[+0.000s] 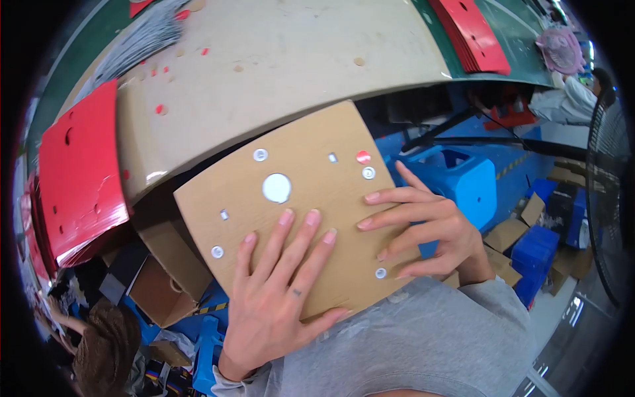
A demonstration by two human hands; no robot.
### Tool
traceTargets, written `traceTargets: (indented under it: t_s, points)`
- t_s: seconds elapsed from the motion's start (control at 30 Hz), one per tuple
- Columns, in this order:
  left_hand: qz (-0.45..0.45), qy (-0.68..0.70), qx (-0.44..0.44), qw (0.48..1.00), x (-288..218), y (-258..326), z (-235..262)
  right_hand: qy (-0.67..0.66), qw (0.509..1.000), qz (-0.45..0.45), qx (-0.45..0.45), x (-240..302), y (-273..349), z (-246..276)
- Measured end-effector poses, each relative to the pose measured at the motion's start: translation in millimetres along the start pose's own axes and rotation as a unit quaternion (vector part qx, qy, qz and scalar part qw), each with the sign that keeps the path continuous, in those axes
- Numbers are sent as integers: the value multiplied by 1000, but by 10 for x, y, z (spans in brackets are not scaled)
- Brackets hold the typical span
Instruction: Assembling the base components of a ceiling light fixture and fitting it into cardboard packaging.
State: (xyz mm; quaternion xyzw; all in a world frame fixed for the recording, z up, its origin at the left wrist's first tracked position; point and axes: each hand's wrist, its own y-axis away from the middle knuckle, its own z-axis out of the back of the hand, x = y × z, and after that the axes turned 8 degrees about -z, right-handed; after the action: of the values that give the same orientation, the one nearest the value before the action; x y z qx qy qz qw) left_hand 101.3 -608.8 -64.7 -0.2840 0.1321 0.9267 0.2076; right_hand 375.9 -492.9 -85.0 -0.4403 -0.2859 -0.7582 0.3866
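Head view: left hand (271, 291) spreads flat on brown panel (331, 205), right hand (436, 228) splays across its right edge.

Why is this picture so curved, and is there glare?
Head view: fisheye distortion bows the worktable along its near edge; head view: white glare on the lower edge of the red stack at left; head view: left hand, right hand and brown board look fairly sharp.

Brown board (331, 206) under the fingers (271, 249); red dot (363, 157) beyond the right ones; red sheets (84, 173) far left of them, blue stool (477, 192) rightward; plain grey shirt (423, 337) behind.
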Motion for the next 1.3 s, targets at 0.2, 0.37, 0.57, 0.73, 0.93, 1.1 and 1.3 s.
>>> traceTargets:
  t_s: [0.2, 0.37, 0.57, 0.73, 0.93, 1.1, 1.3]
  points:
    - [-47, -8, -91, 995, 119, -23, -27, 8, 990, 134, -42, -135, -267, 117]
    - [-73, 53, -115, 989, 193, -65, -97, 96, 986, 112, -77, 166, -1318, 224]
    - [-63, 82, -131, 986, 175, 169, -160, 280, 928, 169, -179, -59, -3224, 107]
    - [-73, 96, -167, 979, 142, 196, -411, 321, 905, 165, -227, -559, -3851, 161]
    - [-70, 159, -181, 968, 142, 306, -420, 206, 930, 189, -240, -395, -3800, 46]
    - [-67, 148, -174, 971, 158, 228, -369, 64, 959, 138, -240, -412, -3881, 77]
    - [-62, 139, -185, 971, 172, 202, -364, -110, 964, -4, -243, -305, -3912, 12]
